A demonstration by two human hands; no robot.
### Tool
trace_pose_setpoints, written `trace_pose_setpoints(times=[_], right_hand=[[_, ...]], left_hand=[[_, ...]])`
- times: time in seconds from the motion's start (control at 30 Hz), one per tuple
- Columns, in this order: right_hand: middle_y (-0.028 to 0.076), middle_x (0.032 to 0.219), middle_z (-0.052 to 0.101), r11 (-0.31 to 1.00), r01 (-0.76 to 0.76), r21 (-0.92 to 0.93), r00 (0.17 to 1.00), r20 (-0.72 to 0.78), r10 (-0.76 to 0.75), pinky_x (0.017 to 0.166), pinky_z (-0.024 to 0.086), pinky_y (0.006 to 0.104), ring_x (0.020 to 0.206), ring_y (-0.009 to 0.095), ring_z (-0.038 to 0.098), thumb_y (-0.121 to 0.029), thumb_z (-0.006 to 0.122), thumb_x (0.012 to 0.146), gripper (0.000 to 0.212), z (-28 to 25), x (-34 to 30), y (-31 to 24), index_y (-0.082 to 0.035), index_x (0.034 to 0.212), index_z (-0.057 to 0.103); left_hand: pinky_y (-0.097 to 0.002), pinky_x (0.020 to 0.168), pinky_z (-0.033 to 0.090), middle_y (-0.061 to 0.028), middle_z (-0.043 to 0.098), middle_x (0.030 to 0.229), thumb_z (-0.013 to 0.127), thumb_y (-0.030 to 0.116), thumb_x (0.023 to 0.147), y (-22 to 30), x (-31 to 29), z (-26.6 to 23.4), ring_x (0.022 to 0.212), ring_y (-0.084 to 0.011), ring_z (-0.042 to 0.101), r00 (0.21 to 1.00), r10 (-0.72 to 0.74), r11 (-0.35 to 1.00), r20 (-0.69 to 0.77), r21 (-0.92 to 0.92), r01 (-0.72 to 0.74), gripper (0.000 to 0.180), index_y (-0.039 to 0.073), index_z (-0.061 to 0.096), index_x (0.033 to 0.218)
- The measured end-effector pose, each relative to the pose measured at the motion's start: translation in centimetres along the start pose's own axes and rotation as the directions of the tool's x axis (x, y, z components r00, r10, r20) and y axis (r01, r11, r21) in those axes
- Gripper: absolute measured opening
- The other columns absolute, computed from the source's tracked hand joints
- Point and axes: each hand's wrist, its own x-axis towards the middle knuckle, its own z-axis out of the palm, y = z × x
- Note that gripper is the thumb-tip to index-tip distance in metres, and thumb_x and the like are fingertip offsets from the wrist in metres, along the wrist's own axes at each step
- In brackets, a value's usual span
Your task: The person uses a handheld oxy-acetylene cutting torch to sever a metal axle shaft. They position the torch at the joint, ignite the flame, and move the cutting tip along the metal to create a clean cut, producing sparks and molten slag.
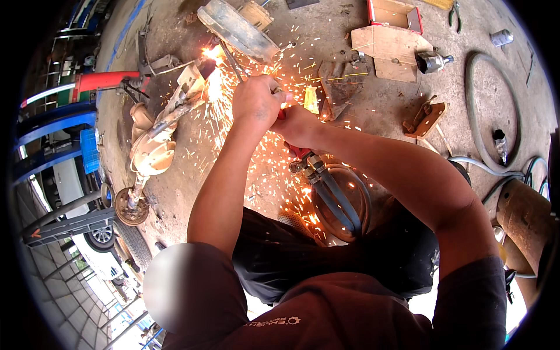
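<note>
Gripping cutting torch (303,157), both hands (274,111)

Bare forearms; short dark maroon sleeves (466,303)

axle (153,149): on floor (373,105), left of hands
torch (233,61): between hands and axle
hose (487,116): far right

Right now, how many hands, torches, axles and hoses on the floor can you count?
Hands: 2, the left hand and the right hand, both on the cutting torch
Cutting torch: 1
Axle: 1
Grey hose loop: 1
Total: 5
</note>
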Motion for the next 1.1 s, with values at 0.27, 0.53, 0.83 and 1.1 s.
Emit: trace_pose_setpoints(times=[0.27,0.53,0.83,1.1], right_hand=[[0.008,0.071,0.065,0.999,-0.051,0.018,0.999,0.01,0.051,0.053,0.051,0.0349,0.058,0.017,0.065,-0.05,0.068,0.093,0.049,0.2,-0.1,-0.3,0.0,0.092,0.067],[0.013,0.08,0.071,0.999,-0.011,0.044,1.0,0.011,0.011,0.057,0.055,0.0375,0.067,0.02,0.07,-0.059,0.069,0.09,0.059,0.4,0.3,0.2,0.0,0.096,0.072],[0.013,0.081,0.071,1.0,-0.022,0.005,1.0,-0.005,0.023,0.062,0.055,0.0392,0.073,0.022,0.071,-0.058,0.069,0.09,0.06,0.6,0.8,0.5,0.001,0.097,0.071],[0.012,0.084,0.072,0.999,-0.039,-0.033,0.999,0.001,0.04,0.065,0.055,0.0395,0.075,0.022,0.071,-0.056,0.068,0.092,0.059,0.4,0.0,-0.4,0.002,0.097,0.071]], left_hand=[[-0.0392,0.074,0.055,-0.0146,0.075,0.085,0.087,0.03,0.077,-0.2,0.1,0.1,0.078,-0.0288,0.072,0.999,0.023,0.999,-0.027,0.04,-0.022,0.032,0.003,0.076,0.091],[-0.043,0.078,0.055,-0.0156,0.074,0.085,0.086,0.032,0.077,-0.3,-0.1,0.2,0.081,-0.0332,0.072,0.998,0.033,0.999,-0.057,-0.002,-0.033,0.03,0.005,0.077,0.089],[-0.0419,0.08,0.055,-0.0152,0.075,0.088,0.085,0.033,0.078,0.0,0.0,-0.1,0.085,-0.0325,0.072,1.0,-0.015,1.0,-0.021,0.013,0.015,0.032,0.005,0.077,0.093],[-0.0384,0.069,0.053,-0.0122,0.073,0.078,0.087,0.031,0.077,-0.9,0.1,0.5,0.07,-0.0254,0.069,0.995,0.041,0.998,-0.093,0.051,-0.036,0.033,0.002,0.074,0.087]])
